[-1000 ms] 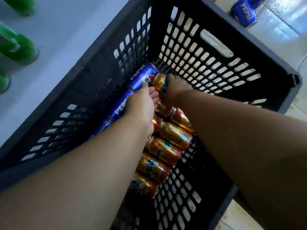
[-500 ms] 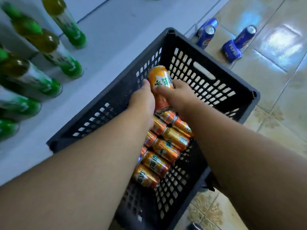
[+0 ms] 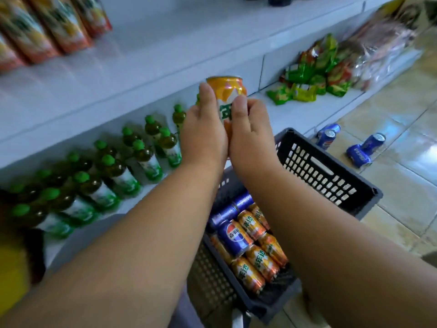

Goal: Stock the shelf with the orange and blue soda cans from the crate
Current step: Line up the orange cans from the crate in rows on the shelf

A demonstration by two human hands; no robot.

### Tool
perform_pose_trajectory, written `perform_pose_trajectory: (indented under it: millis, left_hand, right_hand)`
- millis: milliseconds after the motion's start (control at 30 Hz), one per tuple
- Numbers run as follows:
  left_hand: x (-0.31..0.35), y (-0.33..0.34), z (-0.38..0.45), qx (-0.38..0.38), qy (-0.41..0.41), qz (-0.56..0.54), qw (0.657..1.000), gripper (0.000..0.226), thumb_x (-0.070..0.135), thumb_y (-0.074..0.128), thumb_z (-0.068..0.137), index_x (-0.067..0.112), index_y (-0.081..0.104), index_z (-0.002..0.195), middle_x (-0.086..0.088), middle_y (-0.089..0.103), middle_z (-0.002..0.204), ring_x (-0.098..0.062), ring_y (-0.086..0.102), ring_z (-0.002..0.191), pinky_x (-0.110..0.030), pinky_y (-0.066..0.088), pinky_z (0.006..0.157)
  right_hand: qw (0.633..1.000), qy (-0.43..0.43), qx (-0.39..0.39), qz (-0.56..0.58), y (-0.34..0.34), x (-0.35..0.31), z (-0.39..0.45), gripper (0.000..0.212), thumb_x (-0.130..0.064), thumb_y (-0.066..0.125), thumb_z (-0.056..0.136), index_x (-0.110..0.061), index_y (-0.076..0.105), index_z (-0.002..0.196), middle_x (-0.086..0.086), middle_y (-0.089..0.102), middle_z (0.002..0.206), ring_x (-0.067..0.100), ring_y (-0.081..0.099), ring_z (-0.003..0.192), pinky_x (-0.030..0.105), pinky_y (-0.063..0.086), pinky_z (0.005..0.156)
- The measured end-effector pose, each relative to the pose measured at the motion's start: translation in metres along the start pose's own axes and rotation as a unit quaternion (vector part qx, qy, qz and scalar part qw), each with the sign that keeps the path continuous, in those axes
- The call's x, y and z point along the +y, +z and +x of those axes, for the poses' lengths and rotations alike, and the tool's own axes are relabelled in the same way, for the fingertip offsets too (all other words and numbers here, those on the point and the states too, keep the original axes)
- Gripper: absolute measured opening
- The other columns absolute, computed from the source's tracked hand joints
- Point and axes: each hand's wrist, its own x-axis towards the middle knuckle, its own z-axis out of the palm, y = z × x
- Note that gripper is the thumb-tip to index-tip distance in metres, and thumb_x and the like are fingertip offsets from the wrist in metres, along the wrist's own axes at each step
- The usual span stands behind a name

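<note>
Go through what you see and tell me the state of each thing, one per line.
Orange soda can: upright, held between both hands above the crate.
Left hand: grips the can.
Right hand: grips the can.
Dark plastic crate: holds orange and blue cans lying flat.
Blue soda cans on the floor: one tipped over, others upright.

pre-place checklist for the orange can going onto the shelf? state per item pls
1. Hold on the orange can: left hand and right hand both grip it. Ok.
2. Can upright, top rim up: ok.
3. Can lifted out of the crate: ok.
4. Free spot on the lower shelf: bare white strip between the green-capped bottles and the snack packets. Ok.
5. How deep that spot runs behind the hands: cannot tell.
6. Stock left in crate: orange and blue cans lying on their sides. Not ok, task unfinished. Blue cans on the floor too.
</note>
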Motion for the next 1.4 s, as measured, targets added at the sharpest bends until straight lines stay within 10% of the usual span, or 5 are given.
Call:
perform_pose_trajectory:
  millis: [300,633,800,1167,1400]
  left_hand:
    - [0.077,-0.102,0.051,0.098,0.112,-0.026,0.989,0.068,0.079,0.027,0.082,0.028,0.067,0.102,0.002,0.075,0.096,-0.019,0.073,0.089,-0.046,0.058,0.083]
    - [0.091,-0.142,0.157,0.066,0.080,0.013,0.995,0.041,0.055,0.027,0.103,0.034,0.060,0.088,0.010,0.067,0.091,-0.008,0.066,0.087,-0.026,0.052,0.073]
    - [0.077,-0.151,0.205,0.132,0.095,0.113,0.980,0.023,0.033,0.046,0.102,0.028,0.061,0.118,0.009,0.061,0.105,-0.017,0.059,0.104,-0.030,0.044,0.086]
    - [0.070,-0.153,0.217,0.165,0.089,0.069,0.980,0.049,0.019,0.056,0.093,0.029,0.046,0.139,0.021,0.052,0.107,-0.004,0.048,0.095,-0.015,0.036,0.074]
    - [0.068,-0.155,0.222,0.152,0.086,0.058,0.983,0.059,0.025,0.057,0.092,0.030,0.038,0.147,0.012,0.052,0.137,-0.015,0.051,0.119,-0.030,0.041,0.094]
  right_hand:
    - [0.965,-0.099,-0.242,-0.032,0.067,-0.097,0.027,0.035,-0.040,0.065,0.092,-0.028,0.060,0.124,-0.007,0.071,0.103,0.010,0.071,0.090,0.039,0.058,0.086]
    - [0.955,-0.117,-0.249,-0.115,0.174,-0.095,0.118,0.039,-0.028,0.073,0.088,-0.020,0.057,0.122,-0.006,0.068,0.104,0.014,0.067,0.095,0.037,0.055,0.090]
    - [0.956,-0.141,-0.215,-0.145,0.217,-0.083,0.162,0.041,-0.027,0.072,0.088,-0.018,0.054,0.124,-0.004,0.064,0.104,0.017,0.064,0.096,0.034,0.053,0.087]
    - [0.951,-0.138,-0.209,-0.178,0.269,-0.073,0.214,0.045,-0.025,0.067,0.090,-0.016,0.047,0.130,0.002,0.064,0.120,0.023,0.062,0.109,0.044,0.050,0.096]
    - [0.950,-0.126,-0.204,-0.199,0.280,-0.074,0.221,0.042,-0.025,0.060,0.095,-0.016,0.043,0.132,0.007,0.062,0.124,0.027,0.060,0.113,0.045,0.050,0.097]
